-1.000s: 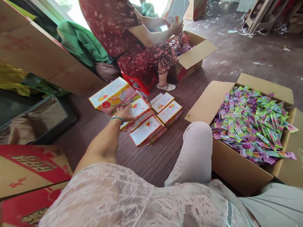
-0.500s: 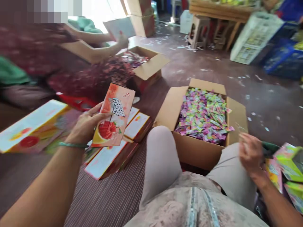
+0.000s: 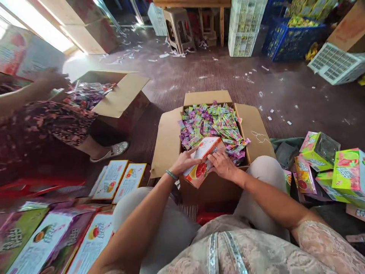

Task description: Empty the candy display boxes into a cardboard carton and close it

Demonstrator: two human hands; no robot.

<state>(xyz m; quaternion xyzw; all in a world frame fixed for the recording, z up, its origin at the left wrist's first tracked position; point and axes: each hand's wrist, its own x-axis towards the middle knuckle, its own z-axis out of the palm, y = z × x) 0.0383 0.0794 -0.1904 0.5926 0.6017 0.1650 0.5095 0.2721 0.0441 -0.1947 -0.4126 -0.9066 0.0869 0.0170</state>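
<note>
My left hand [image 3: 186, 163] grips the left side of a small orange-and-white carton [image 3: 199, 173] printed with grapefruit. My right hand [image 3: 224, 164] has its fingers bent against the carton's right side. The carton is tilted above the near edge of an open cardboard box [image 3: 168, 131]. That box stands between my knees, filled with small purple and green sachets [image 3: 211, 121]. A loop of white string [image 3: 259, 136] lies on the box's right flap. Parts of the carton are hidden beneath my fingers.
Printed cartons [image 3: 107, 179] lie in rows at my left, and green-pink cartons [image 3: 346, 171] are piled at my right. A co-worker's arm [image 3: 34, 89] reaches over a second cardboard box [image 3: 122, 93]. Farther off are a stool [image 3: 179, 30], white crates [image 3: 246, 28] and a blue crate [image 3: 291, 42].
The carton in my left hand has moved right, from over the left cartons to the sachet box. My right hand has come in from the right onto it. The view has turned right.
</note>
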